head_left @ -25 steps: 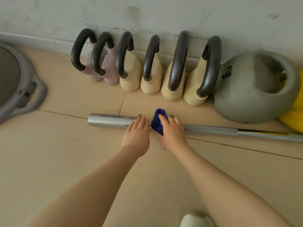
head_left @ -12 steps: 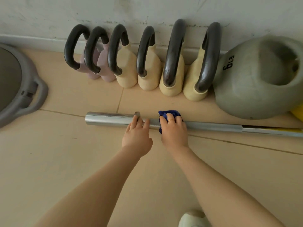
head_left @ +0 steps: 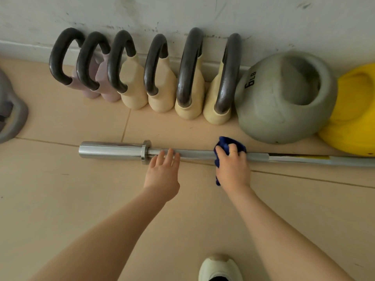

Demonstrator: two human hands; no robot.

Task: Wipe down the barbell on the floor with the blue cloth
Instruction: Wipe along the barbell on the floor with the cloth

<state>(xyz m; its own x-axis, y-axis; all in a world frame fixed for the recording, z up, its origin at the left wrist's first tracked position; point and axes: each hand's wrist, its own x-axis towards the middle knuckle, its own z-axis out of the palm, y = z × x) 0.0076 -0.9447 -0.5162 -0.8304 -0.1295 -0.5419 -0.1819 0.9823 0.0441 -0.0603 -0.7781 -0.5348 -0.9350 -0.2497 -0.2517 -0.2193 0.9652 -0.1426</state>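
a: head view first, where is the barbell (head_left: 113, 150)?
b: flat on the tan floor (head_left: 60, 199), running left to right in front of the wall, its chrome sleeve and collar at the left end, its thin shaft going off the right edge.
a: and the cloth?
b: the blue cloth (head_left: 224, 142) is bunched over the shaft, right of the collar. the right hand (head_left: 232, 166) presses it down, fingers curled over the top of the cloth and bar, gripping both.
a: the other hand?
b: the left hand (head_left: 162, 172) lies flat, fingers straight and slightly spread, tips touching the shaft just beside the collar. it grips nothing.
a: what's around?
b: behind the bar, six small kettlebells (head_left: 162, 88) with dark handles stand in a row along the wall, two pinkish, four cream. right of them a grey ball weight (head_left: 269, 110) marked 6 lb, then a yellow one (head_left: 353, 122). a white shoe (head_left: 220, 267) shows at the bottom edge.
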